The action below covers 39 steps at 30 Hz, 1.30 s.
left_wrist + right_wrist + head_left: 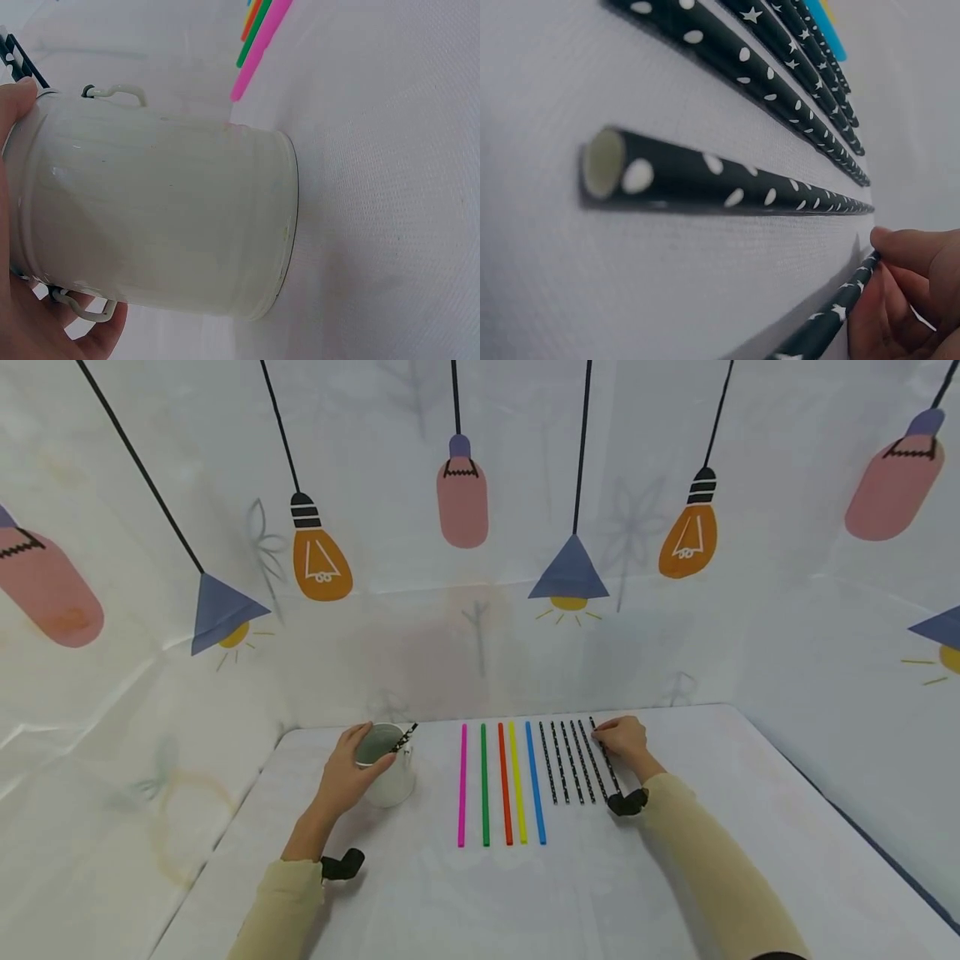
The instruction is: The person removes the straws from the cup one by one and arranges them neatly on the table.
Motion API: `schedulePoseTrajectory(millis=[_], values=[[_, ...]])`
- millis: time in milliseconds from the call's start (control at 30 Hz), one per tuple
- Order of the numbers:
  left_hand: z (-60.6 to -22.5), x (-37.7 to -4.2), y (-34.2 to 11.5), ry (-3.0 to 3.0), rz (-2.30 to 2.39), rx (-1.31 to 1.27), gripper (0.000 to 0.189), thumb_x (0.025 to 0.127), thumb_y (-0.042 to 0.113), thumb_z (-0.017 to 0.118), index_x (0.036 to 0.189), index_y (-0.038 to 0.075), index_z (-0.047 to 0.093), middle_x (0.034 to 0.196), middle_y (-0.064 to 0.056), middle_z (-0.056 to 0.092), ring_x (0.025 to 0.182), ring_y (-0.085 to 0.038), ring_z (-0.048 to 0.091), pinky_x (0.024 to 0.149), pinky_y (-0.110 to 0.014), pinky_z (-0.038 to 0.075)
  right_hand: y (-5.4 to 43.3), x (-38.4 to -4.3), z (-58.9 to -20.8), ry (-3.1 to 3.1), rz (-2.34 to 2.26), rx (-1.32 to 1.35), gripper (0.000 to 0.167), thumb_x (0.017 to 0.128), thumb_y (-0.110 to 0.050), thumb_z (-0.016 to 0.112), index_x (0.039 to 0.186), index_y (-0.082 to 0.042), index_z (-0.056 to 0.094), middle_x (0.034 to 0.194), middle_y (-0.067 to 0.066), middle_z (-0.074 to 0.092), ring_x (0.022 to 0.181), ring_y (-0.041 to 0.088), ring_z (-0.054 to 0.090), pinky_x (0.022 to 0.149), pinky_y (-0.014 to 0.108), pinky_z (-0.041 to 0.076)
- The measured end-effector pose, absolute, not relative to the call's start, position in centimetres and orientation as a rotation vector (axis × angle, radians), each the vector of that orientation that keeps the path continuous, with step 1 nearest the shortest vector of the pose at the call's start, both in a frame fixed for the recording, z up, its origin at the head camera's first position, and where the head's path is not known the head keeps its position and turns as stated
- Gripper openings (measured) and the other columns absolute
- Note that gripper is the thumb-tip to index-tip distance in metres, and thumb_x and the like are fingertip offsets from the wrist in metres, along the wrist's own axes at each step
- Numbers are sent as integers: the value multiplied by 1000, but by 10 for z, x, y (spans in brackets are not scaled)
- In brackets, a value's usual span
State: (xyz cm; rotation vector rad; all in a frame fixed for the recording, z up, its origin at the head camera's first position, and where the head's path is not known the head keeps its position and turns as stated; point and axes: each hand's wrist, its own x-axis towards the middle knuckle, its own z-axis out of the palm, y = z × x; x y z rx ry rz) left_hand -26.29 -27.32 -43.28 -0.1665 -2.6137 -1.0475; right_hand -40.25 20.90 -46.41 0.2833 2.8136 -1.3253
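My left hand point(348, 777) grips a white enamel pot point(393, 787) by its rim, at the left of the table. Small loop handles point(120, 91) stick out from the pot's sides in the left wrist view. Black patterned straws point(28, 60) poke out over the rim beside the thumb. Over on the right, my right hand point(624, 739) pinches the far end of a black straw with white stars point(829, 319). That straw is the rightmost of a row of black patterned straws point(573, 764), and its near end reaches toward the wrist camera.
Left of the black row lie pink point(462, 785), green point(484, 785), red point(505, 785), yellow point(517, 785) and blue straws point(536, 785), side by side on the white-covered table point(480, 902). A white sheet point(517, 668) printed with lamps hangs behind and at the sides.
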Motion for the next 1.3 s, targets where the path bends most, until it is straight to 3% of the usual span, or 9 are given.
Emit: schedulePoseTrajectory(millis=[467,1300], values=[[-432,-259,-271,-2629,-1066,-156,82,89,51,66,151,10,33,152,-14,29,136,-39,32,102,-65,30,210,-400,-467,2844,-1229,273,27,85,-15,73,102,5,71,85,14,67,67,19,60,56,27,48],[-431,-259,-272,-2622,-1038,-154,81,89,52,66,151,11,34,152,-13,31,136,-39,32,102,-65,29,207,-397,-466,2816,-1324,273,30,86,-17,72,105,6,71,82,11,67,66,16,58,54,25,48]])
